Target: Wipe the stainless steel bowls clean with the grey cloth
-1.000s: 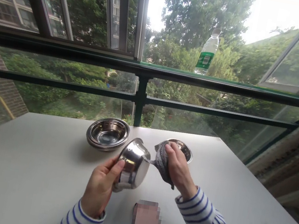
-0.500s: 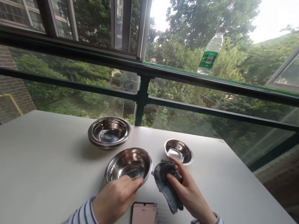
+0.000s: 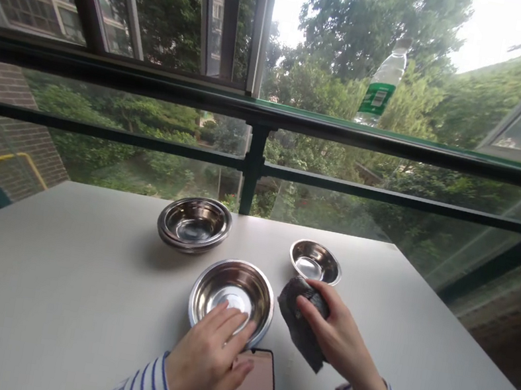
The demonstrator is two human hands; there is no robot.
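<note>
A shiny metal bowl (image 3: 209, 280) sits on the white table (image 3: 71, 296) in front of me. My left hand (image 3: 206, 357) lies over its near side, fingers spread and not closed on the rim; whether the fingertips touch the bowl I cannot tell. Bunched in my right hand (image 3: 335, 329) is a dark grey cloth (image 3: 300, 326), held between thumb and fingers to the right of the bowl. Just beyond the cloth stands a smaller metal bowl (image 3: 317, 259). Partly under my left hand lies a phone (image 3: 255, 382) showing a timer.
A stack of metal bowls (image 3: 194, 227) stands at the back left of the table. Behind the table's far edge runs a dark green railing (image 3: 182, 94) with glass panels. A plastic bottle (image 3: 379, 95) with a green label stands above the railing.
My left hand has let go of the middle bowl's rim and spread its fingers. The bowl, tilted before, now sits flatter. My right hand still holds the cloth. The view has shifted slightly.
</note>
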